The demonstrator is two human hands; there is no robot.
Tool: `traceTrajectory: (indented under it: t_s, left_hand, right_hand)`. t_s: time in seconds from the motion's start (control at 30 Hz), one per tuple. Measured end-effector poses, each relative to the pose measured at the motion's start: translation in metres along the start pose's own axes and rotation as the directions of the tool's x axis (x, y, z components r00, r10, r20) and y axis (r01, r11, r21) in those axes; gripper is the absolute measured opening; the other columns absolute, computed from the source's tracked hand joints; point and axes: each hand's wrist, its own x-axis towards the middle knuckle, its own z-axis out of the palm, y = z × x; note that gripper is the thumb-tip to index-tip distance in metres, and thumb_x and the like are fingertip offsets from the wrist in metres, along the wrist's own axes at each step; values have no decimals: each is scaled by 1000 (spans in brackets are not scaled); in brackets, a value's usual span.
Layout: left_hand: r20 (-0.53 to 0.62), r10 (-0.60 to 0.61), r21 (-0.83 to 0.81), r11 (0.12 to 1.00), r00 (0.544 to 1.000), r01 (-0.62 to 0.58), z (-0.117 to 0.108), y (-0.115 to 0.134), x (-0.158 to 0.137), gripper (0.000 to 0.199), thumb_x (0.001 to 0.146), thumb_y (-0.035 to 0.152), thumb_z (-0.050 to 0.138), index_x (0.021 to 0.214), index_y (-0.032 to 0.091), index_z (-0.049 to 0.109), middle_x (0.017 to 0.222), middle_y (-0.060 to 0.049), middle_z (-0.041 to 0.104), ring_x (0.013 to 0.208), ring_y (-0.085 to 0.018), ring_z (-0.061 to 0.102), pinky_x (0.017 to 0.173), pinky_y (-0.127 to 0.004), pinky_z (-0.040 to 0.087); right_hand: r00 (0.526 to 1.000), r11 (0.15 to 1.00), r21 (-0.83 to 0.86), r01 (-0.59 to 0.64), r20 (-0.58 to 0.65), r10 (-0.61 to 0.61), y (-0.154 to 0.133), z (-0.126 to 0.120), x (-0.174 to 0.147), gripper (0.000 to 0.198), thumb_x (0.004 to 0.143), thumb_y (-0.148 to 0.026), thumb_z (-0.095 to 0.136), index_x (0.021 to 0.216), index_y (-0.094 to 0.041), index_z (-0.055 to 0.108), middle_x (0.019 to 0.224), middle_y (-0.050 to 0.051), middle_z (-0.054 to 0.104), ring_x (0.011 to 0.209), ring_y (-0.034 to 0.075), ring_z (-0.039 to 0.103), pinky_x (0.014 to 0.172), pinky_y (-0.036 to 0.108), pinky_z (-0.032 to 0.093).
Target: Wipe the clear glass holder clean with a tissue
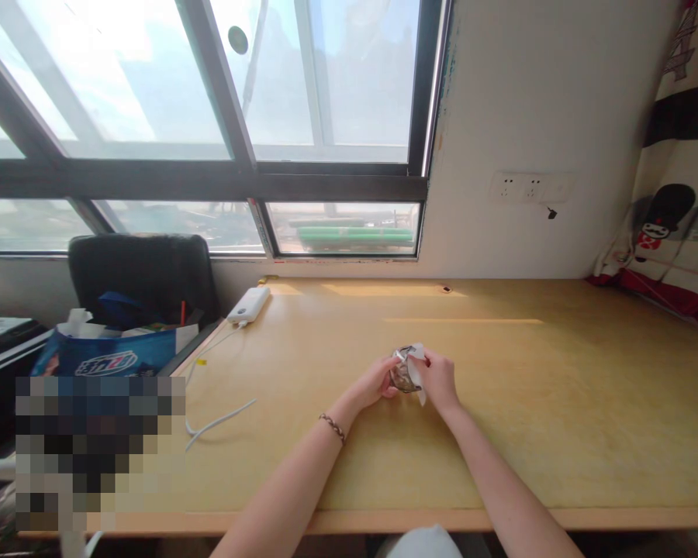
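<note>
Over the middle of the table, my left hand (378, 377) is closed around a small see-through thing with a thin dark rim (404, 378). It looks somewhat like glasses, but its exact kind is too small to tell. My right hand (440, 377) pinches a thin white sheet, like a tissue or wipe (417, 374), which lies against the right side of the rimmed thing and hangs below my fingers. The two hands almost meet, and part of the held thing is hidden behind the fingers and sheet.
A white power bank (250, 304) lies at the table's back left, with a white cable (221, 422) trailing down the left side. Beyond the left edge are a black chair (143, 271) and a blue bag (116, 353). The wooden table (558, 403) meets the wall and window.
</note>
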Motion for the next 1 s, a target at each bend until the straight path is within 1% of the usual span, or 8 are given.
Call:
traceTrajectory:
  t_s: [0.13,0.23,0.4,0.47,0.57,0.7,0.83,1.0]
  left_hand:
    - [33,174,5,985,984,-174,2,1,-5,45,65,29,63,105,16,47,80,-4,58,51,-7,52,40,-16,37]
    - [56,230,-12,973,971,-230,5,1,-5,58,60,23,68,111,18,40,94,-8,58,67,-14,59,54,-23,46]
    - [8,345,-23,938,938,-345,9,3,-2,72,47,11,75,109,21,38,116,-11,48,94,-21,55,81,-35,42]
    - [-13,385,-34,922,923,-385,10,4,-1,75,45,8,75,108,22,37,125,-11,41,97,-21,54,84,-35,40]
    - [-43,422,-56,904,906,-423,13,5,-1,78,45,7,74,109,26,34,130,-10,34,95,-21,55,81,-35,42]
    - [-111,525,1,849,844,-528,16,4,-3,80,43,9,75,110,25,33,122,-9,42,98,-22,52,82,-33,41]
    - [-117,559,87,829,821,-552,13,3,-2,80,42,13,76,109,25,33,116,-7,45,93,-19,53,83,-31,40]
    - [-175,563,162,826,808,-540,5,-2,5,87,36,13,78,109,25,32,101,-5,52,87,-19,54,81,-31,41]
  right_hand:
    - [988,976,150,-155,31,153,6,2,5,40,68,-49,50,60,-13,63,47,-1,55,45,10,44,42,19,27]
    - [967,927,280,-249,17,254,11,-1,8,43,67,-52,49,65,-11,63,52,0,57,47,11,47,41,19,29]
    - [932,880,402,-252,-145,333,12,-9,12,40,71,-47,48,80,-10,62,69,7,64,60,16,56,51,22,40]
    - [938,921,355,-161,-234,254,9,-12,11,37,73,-43,48,88,-12,61,80,9,65,70,19,57,60,25,42]
    - [954,982,178,68,-299,-11,0,-15,5,26,76,-32,47,90,-16,62,88,9,63,81,19,55,73,29,41]
    - [927,937,-99,335,-142,-346,-18,-16,-5,20,77,-26,49,89,-20,63,84,7,62,90,21,49,81,35,33]
    - [904,894,-134,427,35,-427,-29,-13,-13,23,80,-32,45,90,-18,60,83,7,61,95,23,46,84,38,30]
    - [877,884,86,460,115,-467,-28,-5,-20,32,84,-36,34,103,-15,52,101,10,56,98,21,48,84,34,36]
